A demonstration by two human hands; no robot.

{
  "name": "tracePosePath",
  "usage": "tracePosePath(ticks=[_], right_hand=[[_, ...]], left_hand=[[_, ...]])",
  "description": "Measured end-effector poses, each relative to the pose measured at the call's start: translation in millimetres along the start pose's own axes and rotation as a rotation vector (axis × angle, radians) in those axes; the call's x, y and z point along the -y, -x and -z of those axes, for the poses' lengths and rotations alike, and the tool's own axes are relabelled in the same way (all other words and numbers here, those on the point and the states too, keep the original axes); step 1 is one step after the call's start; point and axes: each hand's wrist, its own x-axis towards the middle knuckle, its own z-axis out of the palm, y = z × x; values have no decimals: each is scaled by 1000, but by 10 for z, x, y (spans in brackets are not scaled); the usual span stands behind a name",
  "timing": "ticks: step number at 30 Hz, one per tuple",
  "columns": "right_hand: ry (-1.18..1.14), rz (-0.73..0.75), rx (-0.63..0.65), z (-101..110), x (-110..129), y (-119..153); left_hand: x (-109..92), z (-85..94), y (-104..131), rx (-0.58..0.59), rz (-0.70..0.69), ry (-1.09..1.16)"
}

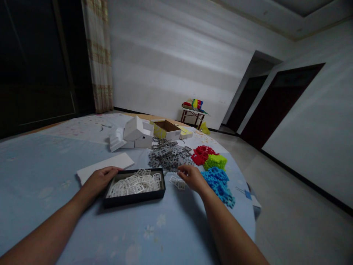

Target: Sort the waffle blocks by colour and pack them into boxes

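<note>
A black open box (pixel 134 200) holds many white window-shaped pieces (pixel 136 184). Its left wall is gripped by my left hand (pixel 100 180), fingers over the back left corner. To the right of the box, my right hand (pixel 191 176) is bent with thumb and fingertips close together, just above a few loose white pieces (pixel 178 182). Whatever may be between those fingertips is too small to make out. Just behind my right hand lies a heap of grey pieces (pixel 169 154).
Red (pixel 203 154), lime green (pixel 216 162) and blue (pixel 218 184) piles lie at the right. A white lid (pixel 106 167) rests behind my left hand. White boxes (pixel 138 134) and a yellow-sided open box (pixel 165 130) stand farther back. A clip (pixel 247 194) sits at the right edge.
</note>
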Motion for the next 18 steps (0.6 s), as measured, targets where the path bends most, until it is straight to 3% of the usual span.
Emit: tracePosePath(ticks=[7, 13, 18], right_hand=[[138, 12, 221, -53, -192, 154], [190, -56, 267, -42, -131, 140], [176, -43, 233, -19, -150, 140]], left_hand=[[-10, -2, 9, 0, 36, 13], [-44, 5, 20, -14, 30, -29], [-19, -6, 22, 15, 68, 12]])
